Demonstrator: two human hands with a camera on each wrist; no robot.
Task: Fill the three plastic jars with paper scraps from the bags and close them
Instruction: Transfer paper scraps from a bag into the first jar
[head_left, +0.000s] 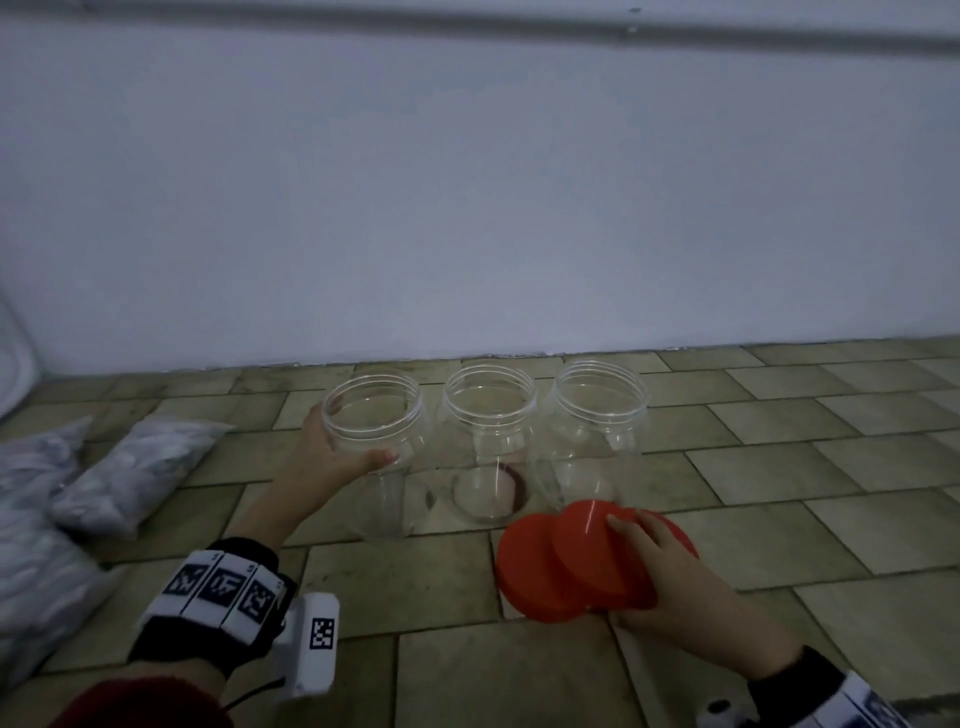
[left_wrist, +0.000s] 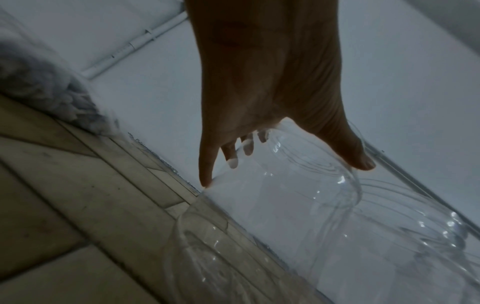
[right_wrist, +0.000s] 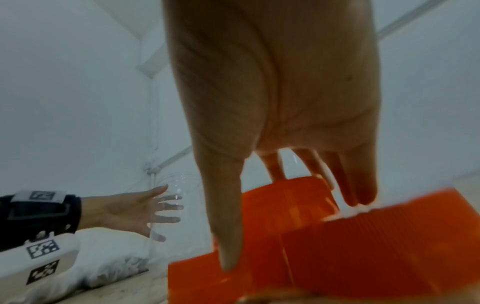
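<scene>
1. While the left hand (head_left: 332, 457) wraps the neck of the leftmost clear plastic jar (head_left: 376, 441), upright on the tiled floor (head_left: 779, 467), the white scrap bags (head_left: 130, 467) lie just to its left.
2. The right hand (head_left: 670, 561) clasps stacked red round lids (head_left: 566, 566), so the left is nearer the bags.

your right hand (head_left: 670, 561) is covering part of the red lids (head_left: 571, 566), so you're not seeing how many are stacked there. the frame's left edge is cutting off the bags (head_left: 47, 499), and blur is hiding their contents. the left jar (head_left: 374, 421) is masking your left hand (head_left: 332, 447) fingertips behind clear plastic. the right-wrist view is smearing the lids' edges.
</scene>
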